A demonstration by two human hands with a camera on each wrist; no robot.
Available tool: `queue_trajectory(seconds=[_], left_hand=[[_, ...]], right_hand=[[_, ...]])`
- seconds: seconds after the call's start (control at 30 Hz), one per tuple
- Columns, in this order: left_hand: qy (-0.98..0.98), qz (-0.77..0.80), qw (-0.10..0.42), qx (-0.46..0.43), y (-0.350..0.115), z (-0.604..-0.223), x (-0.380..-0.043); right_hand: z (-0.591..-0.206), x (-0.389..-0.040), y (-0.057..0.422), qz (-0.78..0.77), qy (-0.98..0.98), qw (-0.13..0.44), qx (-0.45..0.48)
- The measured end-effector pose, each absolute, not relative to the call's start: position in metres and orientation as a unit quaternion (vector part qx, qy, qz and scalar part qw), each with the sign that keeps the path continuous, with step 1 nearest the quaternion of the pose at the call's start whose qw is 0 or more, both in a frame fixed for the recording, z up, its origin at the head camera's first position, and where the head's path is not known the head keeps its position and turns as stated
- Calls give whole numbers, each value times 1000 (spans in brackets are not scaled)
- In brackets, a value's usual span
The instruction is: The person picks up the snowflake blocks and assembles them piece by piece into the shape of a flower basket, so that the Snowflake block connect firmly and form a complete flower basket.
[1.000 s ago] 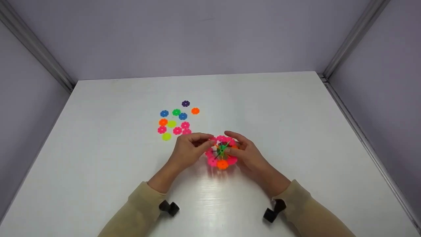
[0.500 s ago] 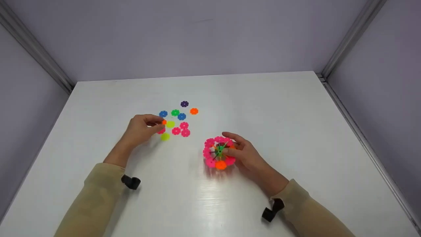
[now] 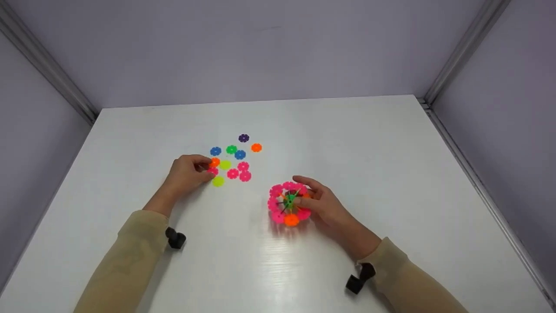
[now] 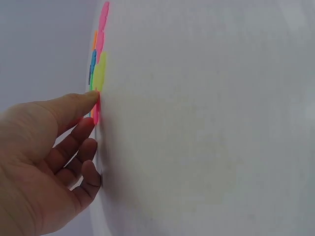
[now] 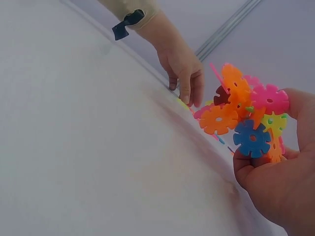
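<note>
My left hand is low at the left edge of a loose group of flat, notched plastic snowflake discs. Its thumb and forefinger are at a pink snowflake disc, pinching it at the tabletop. An orange snowflake disc lies just beyond, close to the fingertips. Near the table's middle, my right hand grips a rounded assembly of joined snowflake discs, its outer ring mostly pink and orange around a green center. Blue and yellow discs show on its underside in the right wrist view. The palm hides part of it.
Loose discs lie beside the left hand: yellow, blue, green, purple and several pink ones. All lie on a white table, with grey walls behind and at the sides.
My left hand left the assembly and went leftward to the loose discs, first over the orange disc, then slightly nearer to the pink one. The right hand keeps holding the assembly almost in place.
</note>
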State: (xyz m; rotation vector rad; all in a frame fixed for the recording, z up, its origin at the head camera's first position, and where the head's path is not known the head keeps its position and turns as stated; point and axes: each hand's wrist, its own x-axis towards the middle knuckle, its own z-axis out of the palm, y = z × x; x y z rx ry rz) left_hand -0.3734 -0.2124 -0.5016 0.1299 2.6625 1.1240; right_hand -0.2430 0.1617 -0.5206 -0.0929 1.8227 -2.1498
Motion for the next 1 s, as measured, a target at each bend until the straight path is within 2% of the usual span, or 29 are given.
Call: queue_trajectory(seconds=[0.23,0.43,0.57,0.77,1.0], left_hand=[[909,393,130,46,-207,-499,-369],[896,428,112,43,-189,-487,-347],[873,475,78,77,-159,-472,-323],[828,534,69,157,-115,-461,-288],[809,549,56,202,-87,-468,-271]], right_hand=[[-520,-243,160,-755,634,164,-23],[-522,-244,159,-767,618,168,-27],[-521,-244,158,-776,607,169,-29],[-519,-244,157,-765,618,179,-27],[-517,-244,159,-746,635,191,-50]])
